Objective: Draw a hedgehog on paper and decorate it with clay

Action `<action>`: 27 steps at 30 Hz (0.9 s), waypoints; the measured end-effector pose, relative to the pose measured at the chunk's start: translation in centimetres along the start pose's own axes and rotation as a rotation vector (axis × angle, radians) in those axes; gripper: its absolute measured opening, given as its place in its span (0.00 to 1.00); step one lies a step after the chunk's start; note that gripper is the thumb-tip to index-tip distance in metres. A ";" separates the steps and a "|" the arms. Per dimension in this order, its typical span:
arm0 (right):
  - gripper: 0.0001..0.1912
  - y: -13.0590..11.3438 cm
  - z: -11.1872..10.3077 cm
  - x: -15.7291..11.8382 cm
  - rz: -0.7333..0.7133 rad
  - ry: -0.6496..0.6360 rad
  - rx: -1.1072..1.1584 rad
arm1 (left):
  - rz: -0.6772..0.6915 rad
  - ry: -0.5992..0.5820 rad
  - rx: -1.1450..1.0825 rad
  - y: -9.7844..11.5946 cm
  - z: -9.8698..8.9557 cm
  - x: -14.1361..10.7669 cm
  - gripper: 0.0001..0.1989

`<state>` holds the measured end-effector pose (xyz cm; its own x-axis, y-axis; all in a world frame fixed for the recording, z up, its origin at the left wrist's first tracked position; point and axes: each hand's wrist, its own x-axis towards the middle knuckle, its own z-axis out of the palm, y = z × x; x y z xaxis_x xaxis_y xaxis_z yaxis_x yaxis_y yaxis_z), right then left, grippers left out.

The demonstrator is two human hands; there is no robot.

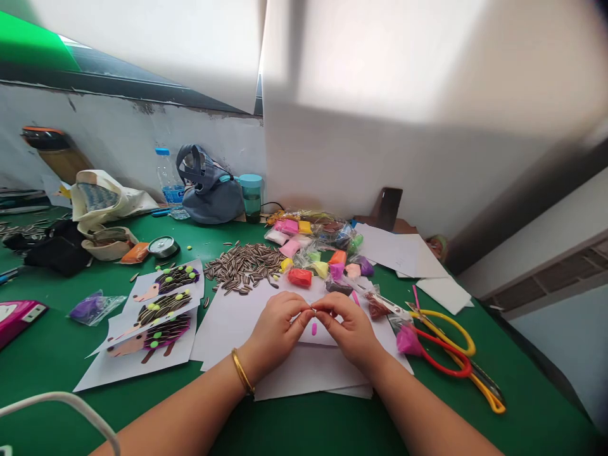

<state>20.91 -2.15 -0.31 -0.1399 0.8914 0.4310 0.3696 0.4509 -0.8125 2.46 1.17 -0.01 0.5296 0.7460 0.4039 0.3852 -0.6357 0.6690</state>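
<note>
My left hand [284, 323] and my right hand [348, 326] meet over white paper [304, 373], fingertips pinched together. A tiny pale bit shows between them, too small to name. Just below the fingertips, a short pink strip of clay [314, 329] lies on the paper. Another pink strip [356, 297] lies beyond my right hand. Behind the hands sit a red clay packet [299, 277] and other bagged clay in several colours. A heap of sunflower seeds [244, 266] lies to the left, partly over the paper's far edge.
At left are hedgehog pictures made with seeds [166, 310] and a purple clay bag [90, 308]. Scissors with yellow and red handles [451, 351] lie at right, beside a pink clay bag [408, 341]. A phone [389, 208], bottle [170, 183], cup [251, 196] and bag [209, 190] line the wall.
</note>
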 end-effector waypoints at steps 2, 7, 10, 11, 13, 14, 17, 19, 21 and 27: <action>0.07 0.0 0.0 0.0 0.005 0.002 0.006 | 0.000 -0.003 -0.004 0.0 0.0 0.0 0.14; 0.06 0.0 0.1 0.0 -0.007 0.002 0.003 | -0.006 -0.021 -0.036 0.3 0.0 0.0 0.15; 0.07 0.0 0.1 0.0 -0.008 0.001 -0.009 | -0.012 -0.039 -0.050 0.4 0.0 0.0 0.17; 0.07 0.0 0.0 0.0 -0.009 -0.003 -0.011 | -0.015 -0.044 -0.058 0.5 0.1 0.0 0.17; 0.07 -0.1 0.0 0.0 -0.019 -0.012 -0.013 | -0.025 -0.039 -0.072 0.4 0.2 0.0 0.16; 0.08 -0.1 0.0 0.0 -0.025 -0.017 -0.014 | -0.030 -0.028 -0.075 0.3 0.3 0.0 0.15; 0.11 -0.1 -0.1 0.0 -0.025 -0.015 -0.031 | -0.040 0.021 -0.054 -0.1 0.1 0.2 0.11; 0.11 0.1 -0.2 0.0 -0.006 0.000 -0.065 | -0.045 0.067 -0.006 -0.9 -0.5 0.6 0.08; 0.11 0.4 -0.4 0.1 0.023 0.013 -0.134 | -0.073 0.121 0.102 -2.1 -1.5 1.1 0.06; 0.06 1.3 -1.8 0.5 0.181 -0.145 -0.474 | -0.297 0.090 0.557 -6.4 -3.6 2.3 0.06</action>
<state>22.99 -1.21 -0.49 -0.1484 0.9655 0.2141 0.7696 0.2487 -0.5880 -1.54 7.67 -1.08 0.2835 0.9048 0.3177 0.8538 -0.3890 0.3460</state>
